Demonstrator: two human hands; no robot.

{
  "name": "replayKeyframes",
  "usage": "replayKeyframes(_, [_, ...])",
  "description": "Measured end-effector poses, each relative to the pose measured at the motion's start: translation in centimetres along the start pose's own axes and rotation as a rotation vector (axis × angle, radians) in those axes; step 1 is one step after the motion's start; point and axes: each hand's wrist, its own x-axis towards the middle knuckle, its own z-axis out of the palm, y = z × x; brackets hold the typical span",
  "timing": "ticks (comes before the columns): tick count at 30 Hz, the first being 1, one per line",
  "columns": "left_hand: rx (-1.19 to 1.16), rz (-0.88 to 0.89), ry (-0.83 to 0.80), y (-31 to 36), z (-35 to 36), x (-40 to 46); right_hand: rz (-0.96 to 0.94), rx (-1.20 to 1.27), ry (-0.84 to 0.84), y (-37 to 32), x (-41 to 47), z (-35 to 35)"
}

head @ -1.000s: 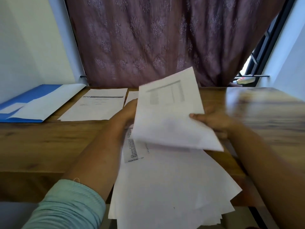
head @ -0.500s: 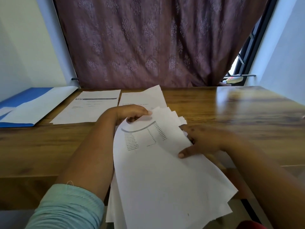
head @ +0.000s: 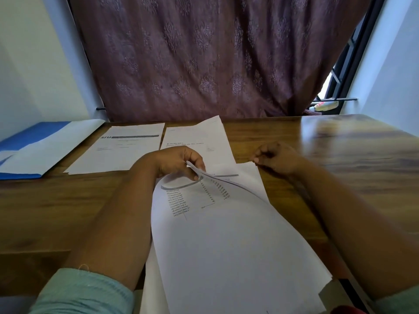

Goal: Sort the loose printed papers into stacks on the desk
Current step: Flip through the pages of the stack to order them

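Loosely fanned white papers — top sheet's table curling.

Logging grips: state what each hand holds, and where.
Left hand pinches the paper bundle at its far top edge. Right hand, fingers curled, holds nothing.
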Motion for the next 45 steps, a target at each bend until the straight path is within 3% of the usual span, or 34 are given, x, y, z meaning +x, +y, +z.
replayKeyframes(5, [-0.003,0.012,-0.027,-0.5,-0.2,0.5,-0.129,0.094,-0.071,-0.4,-0.6,-0.3])
replayKeyframes(11, [-0.037,0.003,-0.030,-0.3,-0.2,0.6,-0.148,-0.258,-0.173,-0.7,-0.1,0.1])
replayKeyframes(25, [-0.090,-0.133,-0.063,-0.3,-0.3,0.2,-0.164,-0.251,-0.187,0.0,0.3,0.5])
replayKeyframes(45, [-0.060,-0.075,-0.056,-1.0,-0.5,0.5,-0.139,-0.167,-0.160,-0.3,-0.1,0.9])
